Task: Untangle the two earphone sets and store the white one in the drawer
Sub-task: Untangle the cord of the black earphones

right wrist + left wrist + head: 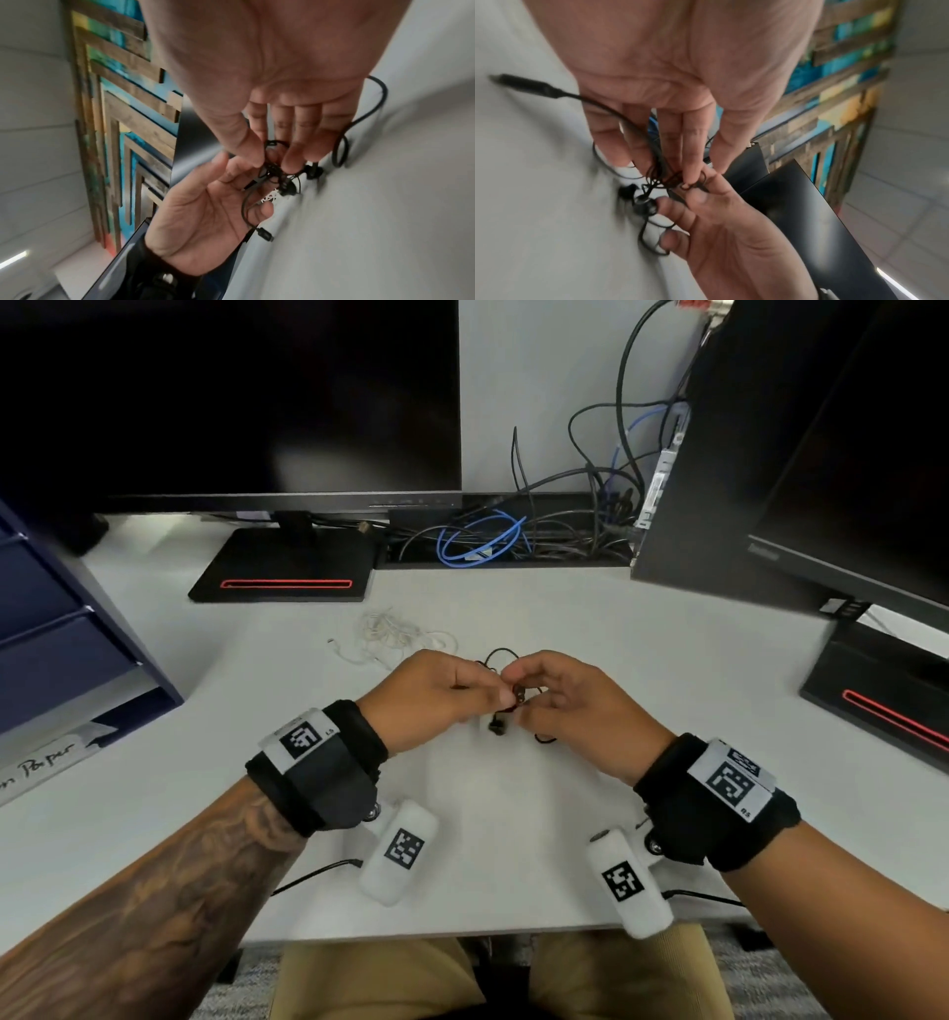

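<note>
Left hand (431, 695): fingers pinch the black earphones (659, 178) at the knot, just above the tabletop (513, 814).
Right hand (570, 706): thumb and fingers clamped on the same knot, touching the left fingertips.
Black earphones: bunched between both hands; a bud and loops hang onto the tabletop.
White earphones (395, 634): loose heap on the tabletop, beyond the left hand, apart from the black set.
Drawer unit (56, 618): far left, drawers closed.

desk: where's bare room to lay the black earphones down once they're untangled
Bare desk lies right of the right hand, before the right monitor stand; another patch between left hand and blue drawer unit. Crowded: white earphones just beyond the hands.
</note>
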The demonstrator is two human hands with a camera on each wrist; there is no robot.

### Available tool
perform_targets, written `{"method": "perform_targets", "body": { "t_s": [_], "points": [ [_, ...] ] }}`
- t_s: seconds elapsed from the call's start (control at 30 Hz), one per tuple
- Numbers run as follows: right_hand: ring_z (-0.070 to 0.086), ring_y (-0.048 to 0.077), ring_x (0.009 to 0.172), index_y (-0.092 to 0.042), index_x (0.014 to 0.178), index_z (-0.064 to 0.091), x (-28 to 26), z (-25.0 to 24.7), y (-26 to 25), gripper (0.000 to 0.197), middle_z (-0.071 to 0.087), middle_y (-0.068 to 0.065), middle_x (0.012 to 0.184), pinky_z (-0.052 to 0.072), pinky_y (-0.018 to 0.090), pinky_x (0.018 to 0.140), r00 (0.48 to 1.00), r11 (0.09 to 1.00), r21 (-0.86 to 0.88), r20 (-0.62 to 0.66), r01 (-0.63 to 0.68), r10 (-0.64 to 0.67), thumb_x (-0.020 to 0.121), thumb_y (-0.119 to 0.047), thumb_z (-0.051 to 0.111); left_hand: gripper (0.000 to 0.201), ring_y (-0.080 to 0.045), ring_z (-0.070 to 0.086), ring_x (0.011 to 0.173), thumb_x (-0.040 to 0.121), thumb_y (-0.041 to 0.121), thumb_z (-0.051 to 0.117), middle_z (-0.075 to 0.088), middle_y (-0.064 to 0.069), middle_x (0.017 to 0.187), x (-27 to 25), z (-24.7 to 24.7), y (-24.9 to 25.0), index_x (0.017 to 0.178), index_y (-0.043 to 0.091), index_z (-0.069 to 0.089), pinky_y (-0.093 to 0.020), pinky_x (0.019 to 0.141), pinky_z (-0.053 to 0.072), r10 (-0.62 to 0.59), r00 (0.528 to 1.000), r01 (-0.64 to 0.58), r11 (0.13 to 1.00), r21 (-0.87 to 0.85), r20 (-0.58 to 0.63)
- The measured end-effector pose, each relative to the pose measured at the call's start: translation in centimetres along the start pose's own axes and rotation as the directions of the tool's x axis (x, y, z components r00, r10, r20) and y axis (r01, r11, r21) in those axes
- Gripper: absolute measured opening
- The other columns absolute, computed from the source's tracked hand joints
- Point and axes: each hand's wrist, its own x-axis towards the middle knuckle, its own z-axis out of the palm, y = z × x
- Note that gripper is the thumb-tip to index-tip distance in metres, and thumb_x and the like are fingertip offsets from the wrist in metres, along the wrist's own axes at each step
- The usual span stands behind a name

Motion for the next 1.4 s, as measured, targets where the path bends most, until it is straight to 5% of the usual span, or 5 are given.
{"method": "perform_targets", "body": {
  "t_s": [0.27,0.63,1.07,1.27,1.4],
  "points": [
    [0.070,0.022,0.084,-0.008,0.108,0.069,0.9,-0.1,1.7,0.018,0.073,0.015,0.097,0.055,0.029,0.069,0.988,0.943,0.313,-0.064,-0.113,0.140,0.091,-0.001,0.068,0.014,-0.009,0.067,0.094,0.089,0.008,0.069,0.075,0.002,0.098,0.7,1.8,-2.2,0.097,0.017,0.076,-0.032,0.085,0.052,-0.078,0.992,0.040,0.940,-0.338,-0.100],
    [0.065,0.020,0.076,-0.008,0.097,0.069,0.5,0.0,1.8,0.004,0.069,0.020,0.095,0.053,0.029,0.062,0.989,0.932,0.349,-0.070,-0.101,0.133,0.096,-0.008,0.065,0.015,-0.021,0.061,0.090,0.087,0.009,0.066,0.069,-0.007,0.094,1.0,2.5,-2.6,0.100,0.016,0.064,-0.039,0.077,0.051,-0.035,0.986,-0.035,0.914,-0.405,-0.165],
    [0.062,0.021,0.070,-0.013,0.097,0.055,0.8,0.1,2.3,0.008,0.071,0.011,0.087,0.051,0.031,0.056,0.983,0.892,0.446,-0.113,-0.077,0.142,0.101,-0.007,0.057,0.012,-0.009,0.055,0.064,0.099,0.006,0.055,0.066,-0.002,0.082,1.2,2.5,-3.1,0.103,0.014,0.064,-0.020,0.058,0.046,-0.060,0.988,-0.006,0.909,-0.418,-0.144],
    [0.069,0.018,0.097,-0.010,0.097,0.071,1.0,-0.1,2.7,0.007,0.074,0.015,0.111,0.054,0.027,0.071,0.995,0.930,0.359,-0.029,-0.080,0.097,0.094,-0.007,0.066,0.016,-0.010,0.062,0.069,0.099,0.002,0.052,0.068,-0.001,0.083,1.3,2.3,-3.3,0.104,0.014,0.062,-0.024,0.063,0.052,-0.059,0.983,-0.039,0.854,-0.518,-0.172],
    [0.066,0.015,0.098,-0.014,0.114,0.069,0.9,-0.2,3.1,0.040,0.071,0.007,0.117,0.054,0.029,0.085,0.993,0.945,0.319,0.111,-0.067,0.033,0.076,-0.008,0.079,0.016,-0.010,0.064,0.070,0.098,0.000,0.051,0.069,-0.001,0.085,1.0,2.3,-3.4,0.104,0.012,0.060,-0.024,0.064,0.054,-0.056,0.980,-0.067,0.812,-0.580,-0.191]
  ]
}}
